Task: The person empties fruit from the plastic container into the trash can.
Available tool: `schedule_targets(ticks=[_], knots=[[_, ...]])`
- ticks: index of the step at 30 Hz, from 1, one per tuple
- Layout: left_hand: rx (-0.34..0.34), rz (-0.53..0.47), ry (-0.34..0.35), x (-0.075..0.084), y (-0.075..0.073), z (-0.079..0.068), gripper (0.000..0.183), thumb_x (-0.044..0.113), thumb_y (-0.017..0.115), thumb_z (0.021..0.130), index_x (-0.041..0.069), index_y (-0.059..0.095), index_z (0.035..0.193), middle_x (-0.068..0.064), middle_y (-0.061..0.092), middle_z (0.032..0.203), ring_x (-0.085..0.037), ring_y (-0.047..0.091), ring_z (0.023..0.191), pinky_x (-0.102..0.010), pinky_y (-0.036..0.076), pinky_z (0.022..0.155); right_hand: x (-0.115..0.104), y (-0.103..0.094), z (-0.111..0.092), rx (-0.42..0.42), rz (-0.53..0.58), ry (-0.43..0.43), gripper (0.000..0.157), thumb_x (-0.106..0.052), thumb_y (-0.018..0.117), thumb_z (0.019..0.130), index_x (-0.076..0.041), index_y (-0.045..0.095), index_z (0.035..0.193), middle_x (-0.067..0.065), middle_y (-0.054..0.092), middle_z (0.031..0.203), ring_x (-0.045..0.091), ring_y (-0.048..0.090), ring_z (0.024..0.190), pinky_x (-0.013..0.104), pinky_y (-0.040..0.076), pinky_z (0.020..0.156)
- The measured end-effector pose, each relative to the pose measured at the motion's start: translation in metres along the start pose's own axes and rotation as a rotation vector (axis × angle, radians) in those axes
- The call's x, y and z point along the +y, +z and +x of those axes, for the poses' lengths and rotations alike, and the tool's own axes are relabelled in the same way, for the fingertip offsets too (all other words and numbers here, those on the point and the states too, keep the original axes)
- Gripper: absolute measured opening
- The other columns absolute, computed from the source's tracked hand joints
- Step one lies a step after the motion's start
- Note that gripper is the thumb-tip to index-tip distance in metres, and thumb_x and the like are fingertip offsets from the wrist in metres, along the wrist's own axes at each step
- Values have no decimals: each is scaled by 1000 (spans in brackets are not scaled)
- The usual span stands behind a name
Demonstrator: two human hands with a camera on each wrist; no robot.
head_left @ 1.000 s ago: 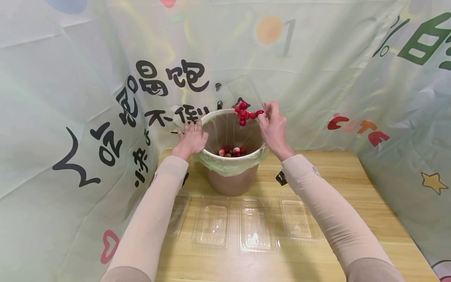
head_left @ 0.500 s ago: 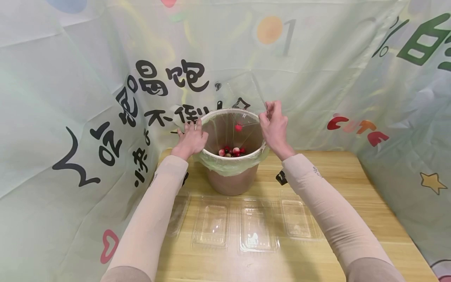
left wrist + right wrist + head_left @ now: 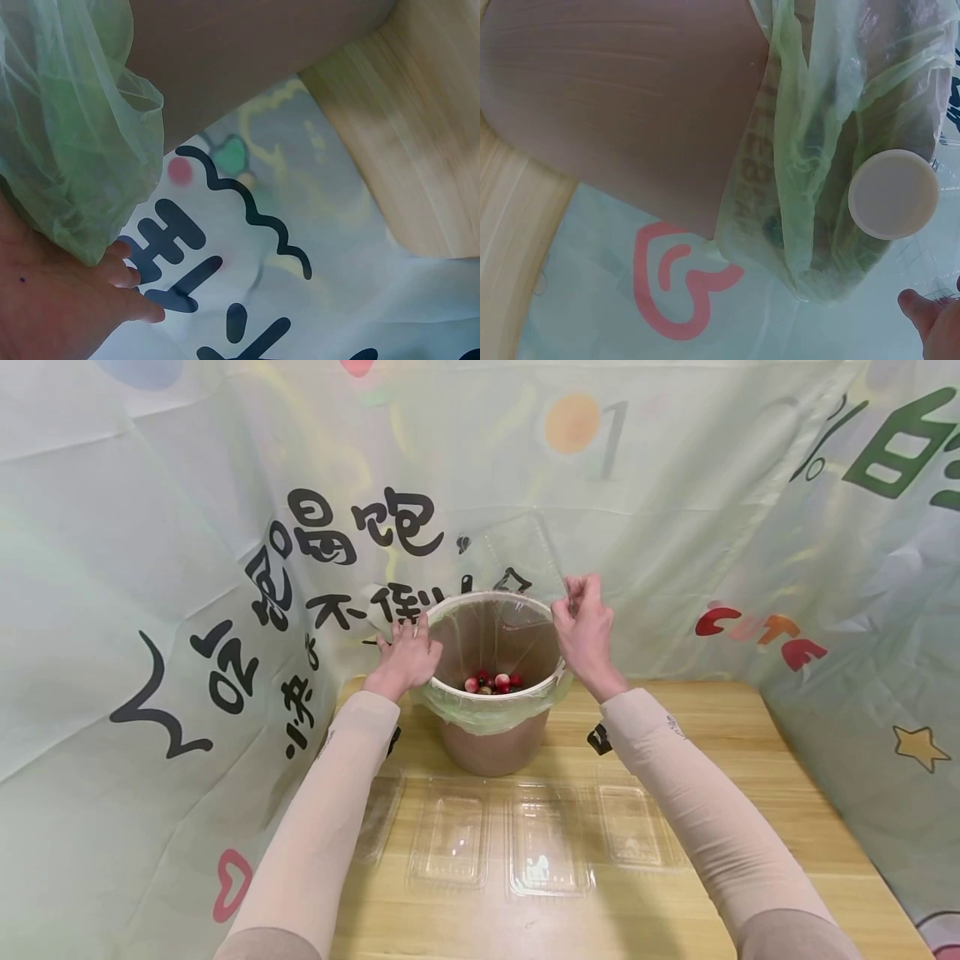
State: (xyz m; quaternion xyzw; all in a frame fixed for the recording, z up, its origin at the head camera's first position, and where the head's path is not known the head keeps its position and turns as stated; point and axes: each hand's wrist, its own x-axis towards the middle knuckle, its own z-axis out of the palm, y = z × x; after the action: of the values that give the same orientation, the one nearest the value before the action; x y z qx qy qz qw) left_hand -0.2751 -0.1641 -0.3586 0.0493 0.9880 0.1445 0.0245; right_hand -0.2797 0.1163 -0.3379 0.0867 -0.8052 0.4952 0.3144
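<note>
A brown bin (image 3: 491, 747) stands on the table with a pale green plastic bag (image 3: 483, 718) folded over its white rim. Red and pinkish round fruits (image 3: 495, 682) lie inside it. With straight fingers, my left hand (image 3: 407, 660) rests on the rim's left side; in the left wrist view, the hand (image 3: 67, 300) is beside the hanging bag (image 3: 82, 135). My right hand (image 3: 582, 631) pinches the edge of a clear plastic box (image 3: 521, 556), tilted over the bin's far right side. The right wrist view catches only fingertips (image 3: 926, 311) of that hand.
Several clear plastic boxes lie in a row on the wooden table (image 3: 720, 760), such as a middle box (image 3: 551, 843) and one left of it (image 3: 450, 839). A printed cloth (image 3: 675, 527) surrounds the table. A pale round disc (image 3: 892, 195) shows against the bag.
The bunch of red fruits has dropped from the clear box into the bin. My right hand has tipped the box a little; the left hand has stayed on the rim.
</note>
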Motion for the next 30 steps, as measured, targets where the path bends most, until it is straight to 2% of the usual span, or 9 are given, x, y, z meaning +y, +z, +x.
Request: schedule_targets(ticks=[7, 17, 21, 25, 27, 30], knots=[[1, -4, 1, 0, 0, 1, 75, 44, 17, 107, 5, 3, 170, -30, 9, 174, -50, 3, 162, -73, -1, 128, -1, -1, 0, 10, 18, 2, 18, 0, 54, 95, 4, 52, 112, 24, 71, 132, 38, 75, 114, 47, 62, 89], [6, -6, 4, -1, 0, 0, 74, 43, 17, 107, 4, 6, 169, -31, 11, 174, -51, 4, 162, -73, -1, 127, 1, -7, 3, -6, 46, 37, 16, 2, 53, 96, 3, 47, 111, 24, 67, 139, 40, 71, 122, 43, 65, 86], [6, -10, 3, -1, 1, 0, 75, 43, 17, 107, 4, 6, 169, -31, 10, 174, -51, 4, 162, -73, -1, 128, 3, -11, 5, 8, 54, 59, 16, 2, 52, 95, 1, 46, 111, 22, 65, 141, 36, 68, 128, 37, 65, 88], [9, -11, 5, -1, 1, 0, 75, 43, 17, 107, 4, 6, 169, -31, 11, 174, -51, 4, 162, -73, -1, 128, 5, -15, 6, 11, 58, 70, 20, 2, 52, 96, 1, 47, 115, 21, 64, 142, 36, 68, 129, 21, 61, 80], [4, -9, 4, -1, 1, 0, 74, 43, 16, 107, 4, 5, 169, -31, 10, 174, -51, 3, 162, -73, -2, 128, 6, -17, 6, 6, 71, 80, 22, 2, 51, 97, 1, 46, 119, 21, 64, 144, 35, 74, 119, 15, 57, 69], [6, -10, 5, -1, 1, 1, 74, 43, 16, 107, 4, 6, 169, -31, 10, 174, -51, 3, 162, -73, -2, 128, 8, -21, 7, 0, 95, 105, 23, 1, 50, 99, -1, 45, 122, 19, 62, 147, 24, 80, 90, 14, 51, 53]])
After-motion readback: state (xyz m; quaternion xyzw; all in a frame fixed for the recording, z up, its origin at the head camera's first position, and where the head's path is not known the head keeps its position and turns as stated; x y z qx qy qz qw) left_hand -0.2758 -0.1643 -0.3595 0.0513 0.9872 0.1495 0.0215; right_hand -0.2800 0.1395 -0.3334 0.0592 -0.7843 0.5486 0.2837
